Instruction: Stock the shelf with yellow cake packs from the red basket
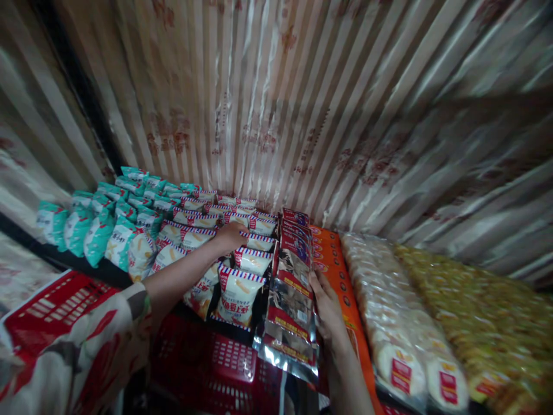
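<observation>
My left hand (233, 236) reaches across rows of white snack bags (237, 294) with red and blue striped edges. Its fingers curl onto the top of one bag near the middle of the rows; the fingertips are partly hidden. Beside these bags runs a row of overlapping dark foil packets (289, 314) with silver ends. Against the right edge of the packets lies my right hand (326, 302), its fingers stretched out and touching them. The thumb of the right hand cannot be made out.
Teal snack bags (97, 236) fill the left end. To the right lie an orange package (337, 271), clear-wrapped round pale snacks (400, 369) and yellow packets (479, 311). Red baskets (233, 357) stand below the front edge. Striped plastic sheeting (259, 104) hangs behind.
</observation>
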{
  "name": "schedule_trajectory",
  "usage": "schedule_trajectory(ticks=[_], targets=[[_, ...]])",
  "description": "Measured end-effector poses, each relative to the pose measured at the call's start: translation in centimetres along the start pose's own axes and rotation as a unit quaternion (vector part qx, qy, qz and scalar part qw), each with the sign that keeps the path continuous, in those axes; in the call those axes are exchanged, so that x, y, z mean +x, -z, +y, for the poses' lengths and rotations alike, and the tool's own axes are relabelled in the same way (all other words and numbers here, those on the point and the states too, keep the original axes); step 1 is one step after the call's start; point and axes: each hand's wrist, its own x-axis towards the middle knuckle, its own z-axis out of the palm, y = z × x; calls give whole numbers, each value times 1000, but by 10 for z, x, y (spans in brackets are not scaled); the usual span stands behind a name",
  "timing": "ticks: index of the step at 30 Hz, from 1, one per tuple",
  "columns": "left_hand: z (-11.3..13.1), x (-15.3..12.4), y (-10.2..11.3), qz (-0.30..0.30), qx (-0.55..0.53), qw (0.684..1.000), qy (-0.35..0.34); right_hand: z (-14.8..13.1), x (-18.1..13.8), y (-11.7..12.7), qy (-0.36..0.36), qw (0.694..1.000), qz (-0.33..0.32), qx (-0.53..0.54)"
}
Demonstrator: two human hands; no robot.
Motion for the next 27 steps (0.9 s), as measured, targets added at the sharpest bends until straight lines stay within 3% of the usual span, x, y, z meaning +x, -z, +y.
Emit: schedule_trajectory(ticks=[10, 20, 27], targets=[[18, 3, -14, 28, 12, 999, -12, -4, -2, -2, 4, 1000, -6, -5], [17, 5, -4, 27, 82, 995, -43, -9, -4, -3, -29, 999, 3, 23], [33, 23, -3, 74, 115, 991, 9, -11, -5, -2, -40, 999, 13, 18]])
